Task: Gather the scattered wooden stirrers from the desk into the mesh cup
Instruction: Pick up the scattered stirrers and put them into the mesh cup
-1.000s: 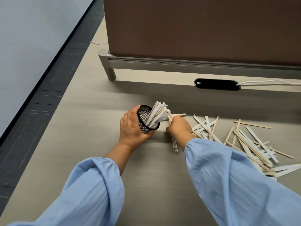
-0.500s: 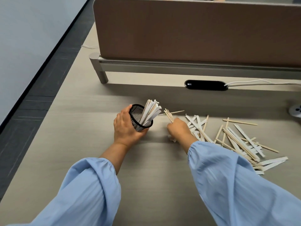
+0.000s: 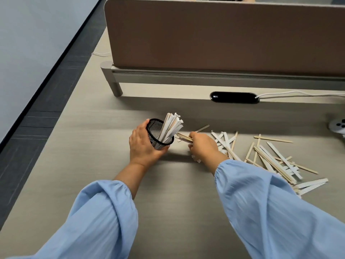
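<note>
My left hand [image 3: 144,146] grips a black mesh cup [image 3: 155,132], tilted with its mouth toward the right. Several stirrers [image 3: 170,126], most in white paper sleeves, stick out of the cup. My right hand [image 3: 202,146] is closed around a small bundle of bare wooden stirrers [image 3: 183,137] whose tips point at the cup's rim, a short gap away. A loose pile of scattered stirrers [image 3: 272,159], bare and paper-wrapped, lies on the desk to the right of that hand.
A brown divider panel [image 3: 224,34] on a grey rail runs across the back of the desk. A black cable port [image 3: 234,97] with a white cable sits below it. A white object [image 3: 337,126] shows at the right edge. The desk's left edge drops to dark floor.
My right hand has lifted a few stirrers off the desk and swung their tips toward the cup. My left hand keeps holding the tilted cup.
</note>
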The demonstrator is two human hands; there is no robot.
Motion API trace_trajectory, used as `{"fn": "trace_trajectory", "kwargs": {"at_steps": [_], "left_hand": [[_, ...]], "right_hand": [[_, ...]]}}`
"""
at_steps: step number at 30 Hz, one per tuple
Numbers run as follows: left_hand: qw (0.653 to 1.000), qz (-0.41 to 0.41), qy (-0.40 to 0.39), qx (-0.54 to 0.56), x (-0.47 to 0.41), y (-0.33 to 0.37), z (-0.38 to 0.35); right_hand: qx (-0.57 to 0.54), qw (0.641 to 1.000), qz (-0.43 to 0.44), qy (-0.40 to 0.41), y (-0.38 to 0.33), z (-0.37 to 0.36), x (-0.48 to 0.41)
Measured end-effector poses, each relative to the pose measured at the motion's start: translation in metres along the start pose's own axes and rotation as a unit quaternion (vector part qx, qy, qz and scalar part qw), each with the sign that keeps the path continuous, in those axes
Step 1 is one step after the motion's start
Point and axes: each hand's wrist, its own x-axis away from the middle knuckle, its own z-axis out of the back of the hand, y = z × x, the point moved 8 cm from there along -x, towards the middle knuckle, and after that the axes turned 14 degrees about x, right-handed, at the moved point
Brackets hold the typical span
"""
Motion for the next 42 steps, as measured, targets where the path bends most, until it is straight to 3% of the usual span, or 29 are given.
{"fn": "trace_trajectory", "kwargs": {"at_steps": [13,20,24,28,29,30,33,37,39,42], "left_hand": [[1.0,0.016,-0.001,-0.004,-0.006,-0.009,0.0],[0.999,0.033,0.01,-0.013,-0.001,-0.011,0.005],[0.999,0.035,0.011,-0.01,0.002,-0.004,0.004],[1.0,0.022,-0.005,-0.012,0.009,0.009,-0.005],[1.0,0.021,-0.014,-0.006,0.01,0.012,-0.009],[1.0,0.02,-0.024,0.0,0.012,0.018,-0.013],[0.999,0.012,-0.044,0.016,0.019,0.033,-0.026],[0.996,0.012,-0.061,0.062,0.024,0.05,-0.039],[0.994,0.022,-0.067,0.081,0.028,0.052,-0.044],[0.991,0.062,-0.058,0.103,0.035,0.045,-0.049]], "right_hand": [[0.105,0.993,0.05,0.021,-0.016,-0.001,-0.027],[-0.136,0.98,0.019,0.145,-0.003,0.039,-0.028],[-0.376,0.9,-0.04,0.219,0.019,0.067,-0.018],[-0.65,0.723,-0.091,0.215,0.034,0.084,-0.003],[-0.678,0.699,-0.08,0.215,0.034,0.09,-0.002],[-0.671,0.704,-0.066,0.223,0.034,0.097,0.003],[-0.591,0.774,0.0,0.229,0.025,0.106,0.016],[-0.522,0.84,0.057,0.139,0.013,0.084,0.026],[-0.436,0.885,0.096,0.134,0.01,0.083,0.033],[-0.395,0.898,0.097,0.168,0.022,0.093,0.044]]}}
